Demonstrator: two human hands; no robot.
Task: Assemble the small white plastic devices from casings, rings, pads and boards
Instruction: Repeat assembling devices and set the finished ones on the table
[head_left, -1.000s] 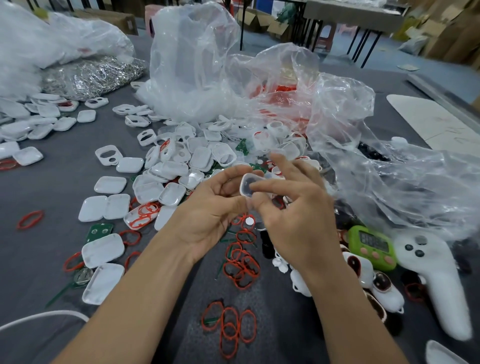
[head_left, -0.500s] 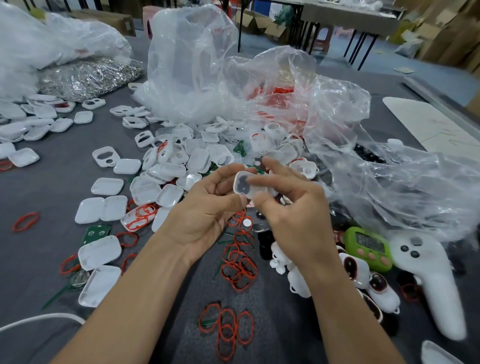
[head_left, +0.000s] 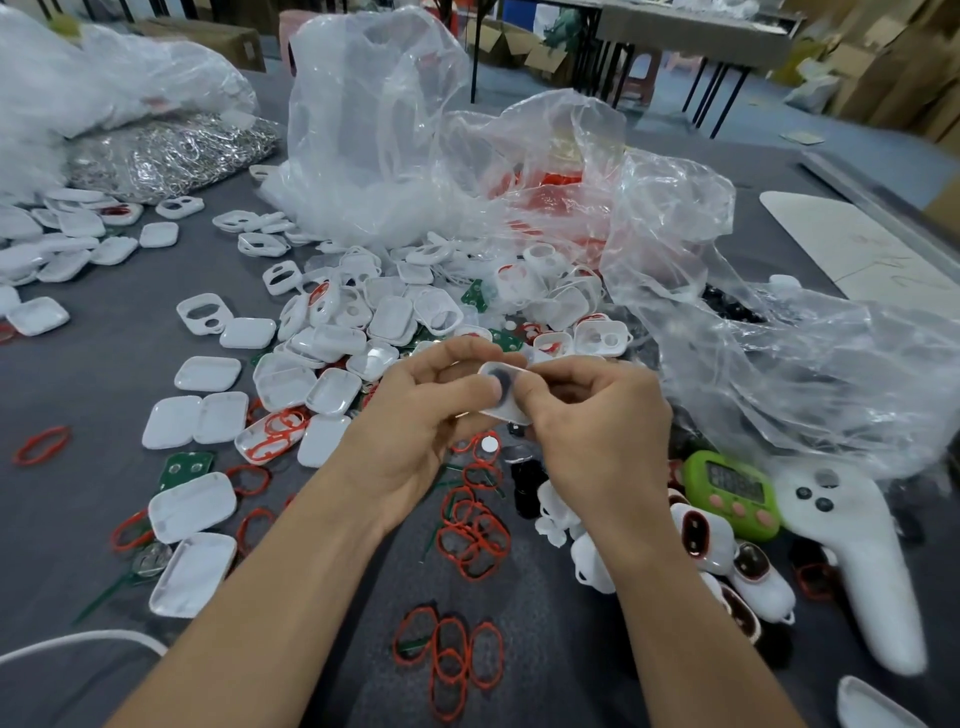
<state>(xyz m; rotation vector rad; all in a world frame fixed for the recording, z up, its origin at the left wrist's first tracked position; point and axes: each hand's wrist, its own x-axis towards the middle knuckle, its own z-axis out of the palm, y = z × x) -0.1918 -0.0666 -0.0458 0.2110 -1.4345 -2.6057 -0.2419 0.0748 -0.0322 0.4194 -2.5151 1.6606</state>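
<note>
Both hands meet above the middle of the grey table (head_left: 104, 374). My left hand (head_left: 415, 431) and my right hand (head_left: 597, 431) pinch one small white casing (head_left: 506, 392) between thumbs and fingers; a dark round part shows inside it. Loose white casings (head_left: 332, 353) lie heaped just beyond the hands. Red rings (head_left: 472, 525) are scattered under and in front of the hands, with another cluster of red rings (head_left: 449, 660) nearer me. A green board (head_left: 184, 467) lies to the left. Assembled white devices (head_left: 722, 551) sit at the right.
Crumpled clear plastic bags (head_left: 519, 171) fill the back and right of the table. A green timer (head_left: 732, 493) and a white controller (head_left: 852, 561) lie at the right. A heap of metal clips (head_left: 166, 150) sits at the back left. A white cable (head_left: 78, 644) crosses the near left.
The hands have turned the casing between the fingers and brought it slightly lower and closer; both still hold it.
</note>
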